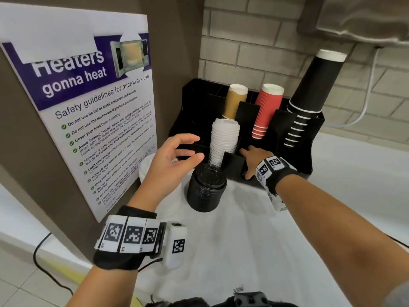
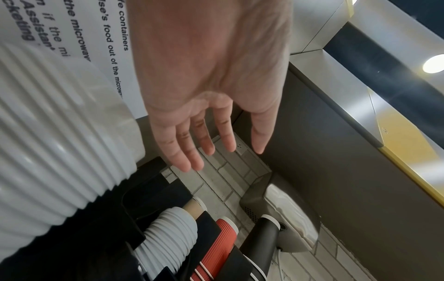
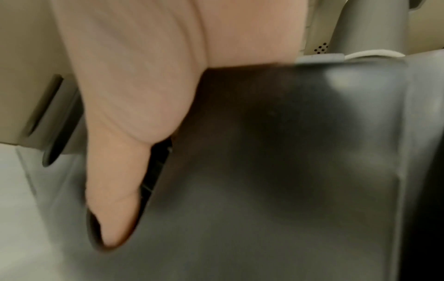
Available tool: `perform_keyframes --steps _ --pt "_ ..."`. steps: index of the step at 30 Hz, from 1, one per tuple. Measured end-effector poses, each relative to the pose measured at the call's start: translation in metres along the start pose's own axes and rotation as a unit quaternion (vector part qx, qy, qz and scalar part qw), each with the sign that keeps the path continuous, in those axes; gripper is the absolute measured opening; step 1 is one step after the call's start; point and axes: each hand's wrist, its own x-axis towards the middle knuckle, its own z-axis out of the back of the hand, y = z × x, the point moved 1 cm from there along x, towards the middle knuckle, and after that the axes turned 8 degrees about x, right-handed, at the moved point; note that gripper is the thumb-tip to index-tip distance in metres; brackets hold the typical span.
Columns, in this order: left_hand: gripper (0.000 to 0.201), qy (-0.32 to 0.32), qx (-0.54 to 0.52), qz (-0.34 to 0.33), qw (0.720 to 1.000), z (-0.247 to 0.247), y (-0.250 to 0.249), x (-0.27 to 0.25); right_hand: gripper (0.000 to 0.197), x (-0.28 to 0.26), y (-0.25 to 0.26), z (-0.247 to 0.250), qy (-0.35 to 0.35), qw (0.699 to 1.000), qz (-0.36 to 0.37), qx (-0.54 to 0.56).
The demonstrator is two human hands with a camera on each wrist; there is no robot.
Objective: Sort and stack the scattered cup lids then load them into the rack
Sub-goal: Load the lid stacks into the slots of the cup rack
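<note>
Nearest me on the white counter (image 1: 254,240) stands the black lid stack (image 1: 207,189), loose and not yet in the rack (image 1: 294,151). My left hand (image 1: 171,161) hovers just left of and above it, fingers spread and relaxed, holding nothing. Beside that hand, against the poster (image 1: 88,120), sits a second white lid stack (image 2: 55,142), close enough to fill the left wrist view. My right hand (image 1: 253,161) reaches down into a front slot of the rack; thumb presses on the slot's edge with dark lid rims beside it, but the fingers are hidden, so I cannot tell whether they grip anything. One white lid stack (image 1: 224,144) is already loaded, leaning upright in the slot left of my right hand. Risk: the black stack is tall and unsupported; a careless one-sided grab would likely tip or split it. Rack dividers may snag a skewed stack. Further back: tan cups (image 1: 235,101), red cups (image 1: 266,111), black cups (image 1: 309,96), crowding the approach from above.
</note>
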Motion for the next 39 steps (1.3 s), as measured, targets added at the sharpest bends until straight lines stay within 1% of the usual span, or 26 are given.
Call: perform_keyframes --steps 4,6,7,9,10,11,12,13,14,16,17,19,22,25,31,34,36,37,39 --pt "0.029 -0.003 0.007 0.000 1.000 0.001 0.000 0.000 0.095 -0.008 0.004 0.004 0.030 1.000 -0.004 -0.009" --pt "0.029 -0.003 0.007 0.000 1.000 0.001 0.000 0.000 0.086 -0.017 0.006 0.008 0.024 1.000 -0.005 0.003" --pt "0.029 -0.003 0.007 0.000 1.000 0.001 0.000 0.000 0.076 -0.022 0.006 0.013 -0.002 1.000 -0.002 0.021" --pt "0.029 -0.006 0.012 0.002 1.000 0.002 0.000 0.001 0.049 -0.033 0.006 0.026 -0.109 0.991 0.012 0.078" --pt "0.029 -0.008 0.013 0.004 1.000 0.002 0.001 0.002 0.043 -0.038 0.007 0.032 -0.168 0.978 0.030 0.124" --pt "0.029 -0.009 0.013 0.007 1.000 0.002 0.001 0.002 0.044 -0.045 0.011 0.038 -0.209 0.959 0.061 0.182" --pt "0.029 -0.009 0.011 0.008 1.000 0.001 0.001 0.002 0.046 -0.052 0.018 0.041 -0.219 0.939 0.096 0.245" --pt "0.029 -0.009 0.009 0.008 1.000 0.000 0.000 0.002 0.050 -0.060 0.028 0.042 -0.200 0.923 0.130 0.301" --pt "0.029 -0.008 0.007 0.007 1.000 -0.001 -0.001 0.002 0.056 -0.066 0.039 0.040 -0.158 0.916 0.157 0.333" --pt "0.029 -0.006 0.001 0.003 1.000 -0.003 -0.002 0.001 0.073 -0.068 0.059 0.028 -0.057 0.923 0.188 0.332" --pt "0.029 -0.005 -0.001 0.000 1.000 -0.003 -0.003 0.001 0.081 -0.067 0.066 0.021 -0.020 0.928 0.192 0.317" --pt "0.030 -0.005 -0.002 -0.003 1.000 -0.003 -0.003 0.000 0.092 -0.061 0.074 0.010 0.016 0.936 0.179 0.302" --pt "0.029 -0.007 0.002 -0.002 1.000 -0.002 -0.001 -0.002 0.099 -0.054 0.077 0.000 0.038 0.938 0.155 0.309" --pt "0.030 -0.011 0.009 0.000 1.000 -0.001 -0.001 -0.003 0.098 -0.050 0.079 -0.004 0.046 0.936 0.153 0.313" --pt "0.031 -0.016 0.019 0.009 1.000 0.001 -0.002 -0.004 0.094 -0.045 0.080 -0.006 0.038 0.933 0.167 0.317" --pt "0.030 -0.019 0.014 0.010 1.000 0.000 -0.003 -0.003 0.093 -0.046 0.076 -0.001 0.016 0.929 0.172 0.327" --pt "0.031 -0.026 0.007 0.009 1.000 0.000 -0.003 -0.003 0.089 -0.051 0.069 0.007 -0.027 0.910 0.184 0.371" --pt "0.032 -0.029 0.006 0.009 1.000 -0.001 -0.003 -0.003 0.087 -0.055 0.065 0.012 -0.051 0.892 0.189 0.409" --pt "0.039 -0.026 0.003 0.008 1.000 -0.004 -0.003 -0.003 0.079 -0.068 0.057 0.020 -0.086 0.841 0.193 0.497"
